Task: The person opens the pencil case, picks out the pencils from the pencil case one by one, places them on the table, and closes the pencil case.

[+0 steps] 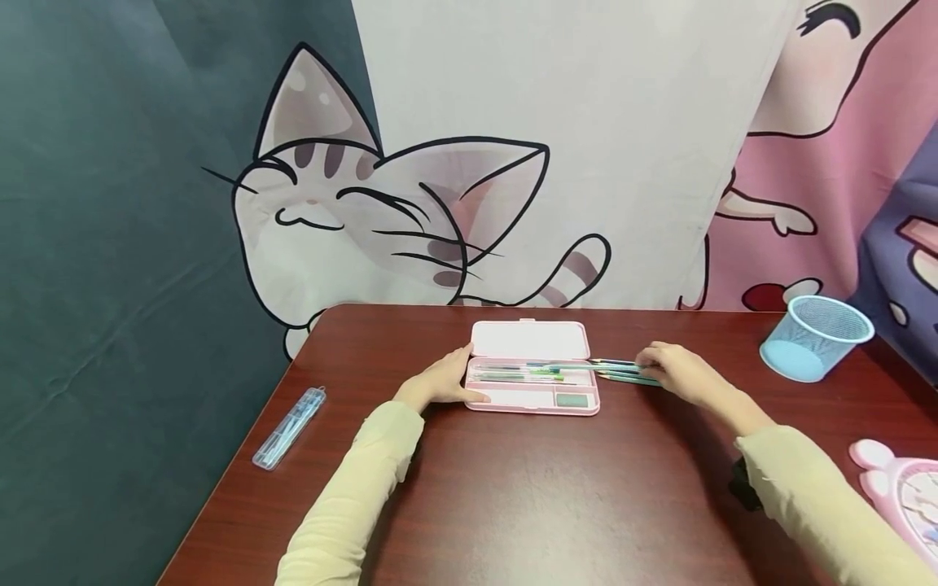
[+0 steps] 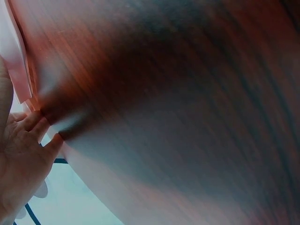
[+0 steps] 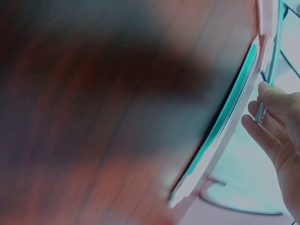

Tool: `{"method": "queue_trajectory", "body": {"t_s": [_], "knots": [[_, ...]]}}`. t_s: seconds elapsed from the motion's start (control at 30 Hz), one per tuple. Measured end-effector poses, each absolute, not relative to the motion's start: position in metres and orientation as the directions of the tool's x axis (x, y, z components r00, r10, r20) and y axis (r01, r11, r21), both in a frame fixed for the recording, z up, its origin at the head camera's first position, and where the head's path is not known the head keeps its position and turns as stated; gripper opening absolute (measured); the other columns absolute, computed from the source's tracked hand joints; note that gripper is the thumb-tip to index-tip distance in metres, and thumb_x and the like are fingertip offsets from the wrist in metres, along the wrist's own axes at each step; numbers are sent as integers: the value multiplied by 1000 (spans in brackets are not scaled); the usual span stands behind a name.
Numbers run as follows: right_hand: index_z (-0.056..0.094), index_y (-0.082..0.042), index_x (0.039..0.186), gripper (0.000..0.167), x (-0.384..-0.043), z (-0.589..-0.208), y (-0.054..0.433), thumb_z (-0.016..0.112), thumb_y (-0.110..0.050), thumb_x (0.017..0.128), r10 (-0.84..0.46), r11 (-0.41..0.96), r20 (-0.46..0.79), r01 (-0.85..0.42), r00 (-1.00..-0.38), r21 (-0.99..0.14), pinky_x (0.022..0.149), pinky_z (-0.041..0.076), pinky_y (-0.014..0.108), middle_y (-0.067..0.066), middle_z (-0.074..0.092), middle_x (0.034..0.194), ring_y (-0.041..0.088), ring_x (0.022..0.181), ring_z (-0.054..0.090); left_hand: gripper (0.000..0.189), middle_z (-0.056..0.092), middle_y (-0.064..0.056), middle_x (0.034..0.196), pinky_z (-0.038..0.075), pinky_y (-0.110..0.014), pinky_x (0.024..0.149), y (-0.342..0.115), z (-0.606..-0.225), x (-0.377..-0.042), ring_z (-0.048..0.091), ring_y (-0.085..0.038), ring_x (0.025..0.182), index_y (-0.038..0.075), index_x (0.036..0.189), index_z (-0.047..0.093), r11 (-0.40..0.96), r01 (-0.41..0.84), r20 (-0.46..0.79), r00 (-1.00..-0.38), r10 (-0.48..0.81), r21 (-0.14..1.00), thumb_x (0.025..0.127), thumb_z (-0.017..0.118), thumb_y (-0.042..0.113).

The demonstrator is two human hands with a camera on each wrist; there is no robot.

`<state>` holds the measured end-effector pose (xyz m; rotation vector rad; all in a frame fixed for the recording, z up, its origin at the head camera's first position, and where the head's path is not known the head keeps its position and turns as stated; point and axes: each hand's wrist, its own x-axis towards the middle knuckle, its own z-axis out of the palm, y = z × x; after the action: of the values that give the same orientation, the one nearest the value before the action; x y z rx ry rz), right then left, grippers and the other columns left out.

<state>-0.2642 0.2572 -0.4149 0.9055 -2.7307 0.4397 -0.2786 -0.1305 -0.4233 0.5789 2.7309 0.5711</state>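
Note:
An open pink pencil case [image 1: 532,411] lies on the table with its lid folded back, holding several pens [image 1: 513,376] and a green-grey eraser [image 1: 572,400]. My left hand [image 1: 442,379] holds the case's left end, thumb at the near corner and fingers along the side. To the right of the case, my right hand [image 1: 670,370] pinches a teal pencil [image 3: 276,51] between thumb and fingers; its far end reaches over the case's pen compartment. Several more teal pencils [image 1: 626,378] lie beneath that hand, their tips close to the case's right edge.
A clear plastic box [image 1: 289,429] with slim items inside lies on the left of the table. At the back right stands a light blue mesh pen cup [image 1: 809,346]. A pink round-eared object [image 1: 890,480] sits at the right edge. A cat-print cloth [image 1: 454,220] hangs behind.

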Motion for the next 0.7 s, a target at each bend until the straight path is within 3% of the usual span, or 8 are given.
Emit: {"method": "queue_trajectory", "body": {"t_s": [0.2, 0.7], "knots": [[64, -3, 80, 17, -253, -426, 290, 70, 8, 68, -568, 727, 416, -670, -710, -151, 61, 49, 33, 0, 59, 74, 15, 67, 57, 104, 26, -15, 149, 24, -39, 112, -131, -423, -278, 26, -26, 137, -1, 145, 13, 839, 319, -195, -878, 437, 441, 73, 72, 46], [62, -12, 74, 23, -233, -436, 337, 77, 1, 61, -510, 798, 442, -598, -738, -76, 55, 46, 29, -7, 57, 70, 11, 64, 57, 104, 25, -17, 149, 24, -39, 112, -131, -422, -279, 25, -26, 138, -1, 145, 13, 842, 326, -199, -875, 441, 430, 74, 71, 47]]}}
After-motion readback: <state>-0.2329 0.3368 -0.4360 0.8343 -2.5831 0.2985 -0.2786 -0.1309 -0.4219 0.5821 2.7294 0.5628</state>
